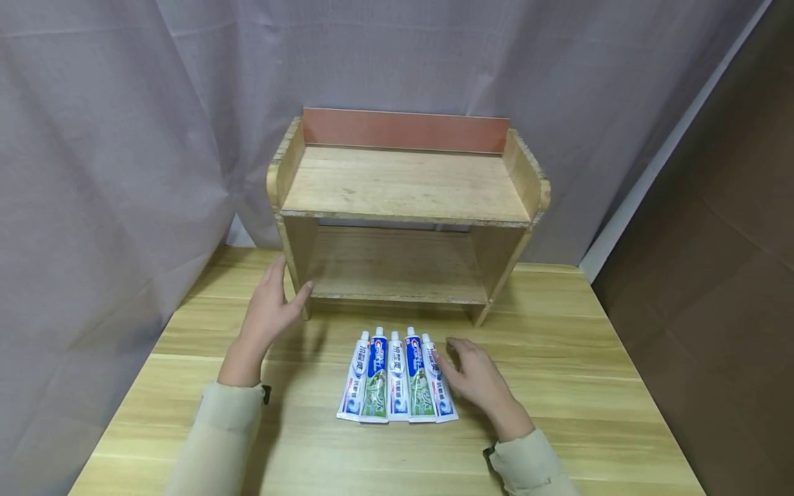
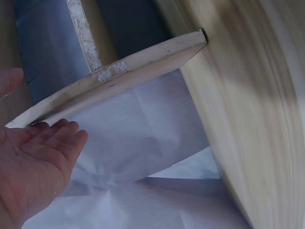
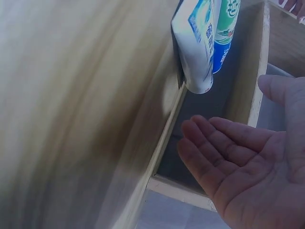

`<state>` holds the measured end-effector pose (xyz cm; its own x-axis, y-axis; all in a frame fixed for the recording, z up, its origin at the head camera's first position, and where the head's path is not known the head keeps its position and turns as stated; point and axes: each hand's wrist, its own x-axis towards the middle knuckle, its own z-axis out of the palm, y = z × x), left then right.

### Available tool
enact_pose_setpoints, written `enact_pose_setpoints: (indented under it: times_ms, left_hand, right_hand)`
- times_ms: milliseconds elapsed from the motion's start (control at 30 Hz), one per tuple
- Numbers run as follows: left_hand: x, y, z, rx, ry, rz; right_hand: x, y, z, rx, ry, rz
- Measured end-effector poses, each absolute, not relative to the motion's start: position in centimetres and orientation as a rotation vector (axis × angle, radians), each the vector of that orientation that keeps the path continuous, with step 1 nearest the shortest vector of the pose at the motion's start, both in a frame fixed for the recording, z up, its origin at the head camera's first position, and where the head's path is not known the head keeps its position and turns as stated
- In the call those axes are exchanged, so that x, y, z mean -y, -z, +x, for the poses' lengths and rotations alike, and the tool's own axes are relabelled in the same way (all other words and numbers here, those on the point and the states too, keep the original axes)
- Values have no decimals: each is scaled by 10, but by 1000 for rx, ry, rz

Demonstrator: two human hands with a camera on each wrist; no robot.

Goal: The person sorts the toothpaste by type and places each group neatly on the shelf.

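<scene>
Several toothpaste tubes (image 1: 397, 379) lie side by side on the table, caps toward the shelf, white ones alternating with blue-and-green ones. My left hand (image 1: 271, 313) is at the left side panel of the small wooden shelf (image 1: 397, 265), thumb spread away from the fingers. In the left wrist view, that hand (image 2: 40, 160) shows relaxed fingers close to the panel's edge. My right hand (image 1: 474, 379) hovers beside the rightmost white tube (image 1: 439, 379). The right wrist view shows the right hand (image 3: 248, 167) palm up with nothing in it, near a white tube (image 3: 195, 47).
The two-tier shelf stands at the back of the wooden table (image 1: 558, 386), with a reddish back strip (image 1: 406, 131) along its top. Grey cloth (image 1: 124, 138) hangs behind and to the left. A brown panel (image 1: 707, 227) rises along the right side.
</scene>
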<state>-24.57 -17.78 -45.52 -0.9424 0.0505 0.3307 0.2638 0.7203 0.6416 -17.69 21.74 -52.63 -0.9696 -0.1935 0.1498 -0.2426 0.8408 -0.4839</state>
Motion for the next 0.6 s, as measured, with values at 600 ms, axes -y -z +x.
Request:
enact_pose_setpoints:
  times_ms: [600]
  left_hand:
    - [179, 449, -253, 2459, 1307, -330]
  right_hand:
    - [-214, 529, -176, 3016, -879, 354]
